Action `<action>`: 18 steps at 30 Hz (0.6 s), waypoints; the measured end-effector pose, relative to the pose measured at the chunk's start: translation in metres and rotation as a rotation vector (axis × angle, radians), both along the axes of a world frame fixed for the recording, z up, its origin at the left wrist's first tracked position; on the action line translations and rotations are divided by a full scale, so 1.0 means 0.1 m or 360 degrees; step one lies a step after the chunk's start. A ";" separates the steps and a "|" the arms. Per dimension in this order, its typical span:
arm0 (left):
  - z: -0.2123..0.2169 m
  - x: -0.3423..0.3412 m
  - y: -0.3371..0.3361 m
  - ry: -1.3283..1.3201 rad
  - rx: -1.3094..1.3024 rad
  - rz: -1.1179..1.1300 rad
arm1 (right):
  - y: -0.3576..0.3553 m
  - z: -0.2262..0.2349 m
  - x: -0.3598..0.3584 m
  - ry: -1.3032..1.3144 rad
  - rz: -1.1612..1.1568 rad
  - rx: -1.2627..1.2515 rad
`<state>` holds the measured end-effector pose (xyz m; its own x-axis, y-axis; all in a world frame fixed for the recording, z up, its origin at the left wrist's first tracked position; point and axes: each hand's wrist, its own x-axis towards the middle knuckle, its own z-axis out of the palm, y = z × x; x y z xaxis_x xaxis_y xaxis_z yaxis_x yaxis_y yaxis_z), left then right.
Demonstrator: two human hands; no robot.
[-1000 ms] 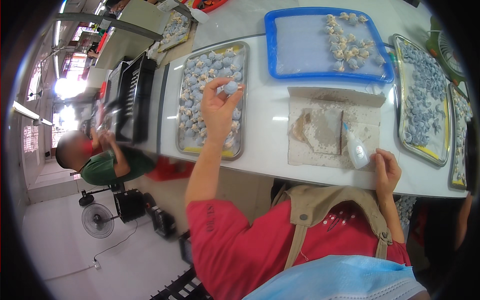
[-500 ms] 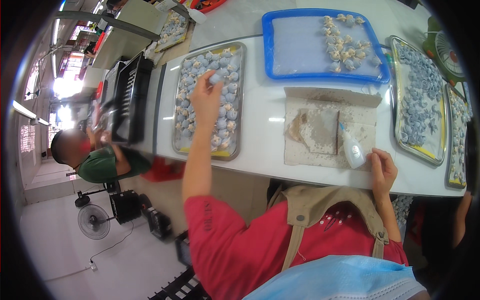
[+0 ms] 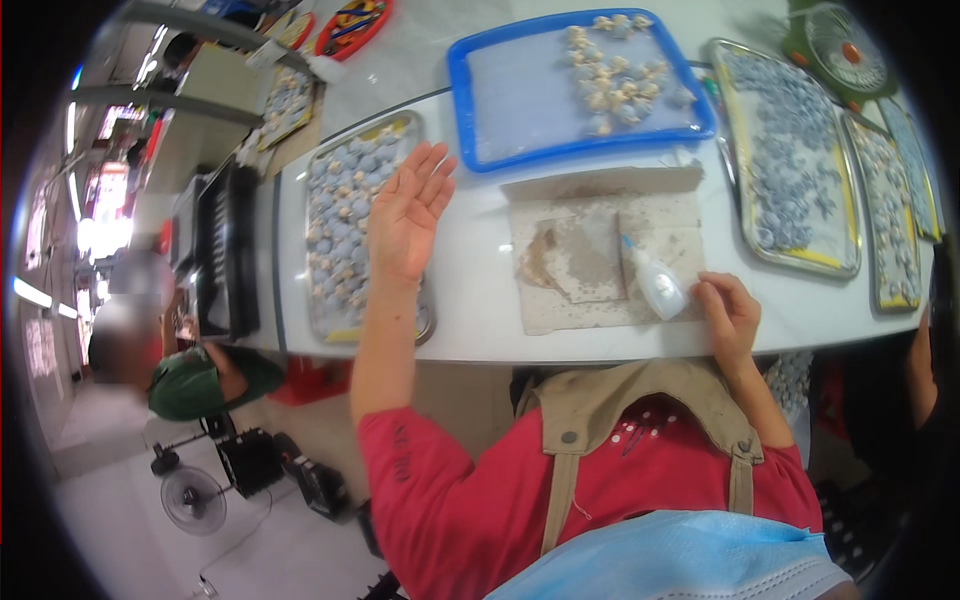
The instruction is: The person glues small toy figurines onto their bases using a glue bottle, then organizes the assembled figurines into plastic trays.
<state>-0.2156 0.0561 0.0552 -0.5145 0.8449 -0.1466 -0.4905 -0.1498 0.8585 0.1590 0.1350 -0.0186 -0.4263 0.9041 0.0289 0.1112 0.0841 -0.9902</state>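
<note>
My left hand (image 3: 409, 215) is raised over the right edge of a metal tray (image 3: 417, 318), palm turned up and fingers stretched out, with nothing visible in it. Small blue-grey rounded pieces with cream parts (image 3: 345, 225) fill that tray. Beside the base of a white squeeze bottle (image 3: 657, 285), my right hand (image 3: 731, 312) rests at the table's front edge, its fingers loosely curled and nothing visible in them. The bottle lies on a stained cardboard sheet (image 3: 540, 312), its blue tip pointing away from me.
Beyond the cardboard lies a blue-rimmed tray (image 3: 500, 160) with similar pieces on its right side. Metal trays of grey-blue parts (image 3: 790, 150) and small pieces (image 3: 885, 220) stand at right, near a green fan (image 3: 840, 50). A person in green (image 3: 205, 382) is at left, by black crates (image 3: 228, 250).
My left hand has come away from the pieces, turned palm up and opened; the blue-grey piece at its fingers is gone from it. The view has shifted; my right hand stays by the bottle.
</note>
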 end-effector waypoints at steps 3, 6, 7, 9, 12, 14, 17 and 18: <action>-0.12 0.14 0.20 0.0228 -0.0173 -0.0020 | 0.01 -0.01 0.00 -0.0006 0.0015 0.0015; -0.19 0.27 0.53 0.0622 -0.0272 -0.0109 | 0.02 0.01 -0.01 -0.0112 0.0089 0.0253; -0.21 0.33 0.68 0.0794 -0.0245 -0.0168 | 0.02 0.05 -0.04 -0.0124 0.0081 0.0254; -0.18 0.43 1.03 0.1280 -0.0537 -0.0233 | 0.03 0.14 -0.13 -0.0345 0.0111 0.0701; -0.29 0.60 1.47 0.1997 -0.0528 -0.0302 | 0.01 0.14 -0.23 -0.0467 0.0116 0.0807; -0.45 0.67 1.73 0.2562 -0.0725 -0.0136 | 0.01 0.15 -0.30 -0.0606 0.0111 0.0898; -0.60 0.68 1.99 0.2459 -0.0646 -0.0319 | 0.01 0.19 -0.33 -0.0693 0.0211 0.0914; -0.62 0.69 2.02 0.2455 -0.0642 -0.0325 | 0.00 0.20 -0.33 -0.0700 0.0209 0.0911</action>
<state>-0.1466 0.2582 -0.0067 -0.2639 0.9511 0.1603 0.8558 0.1543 0.4937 0.1259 0.1346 0.0010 -0.6109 0.7396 0.2826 0.4419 0.6147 -0.6534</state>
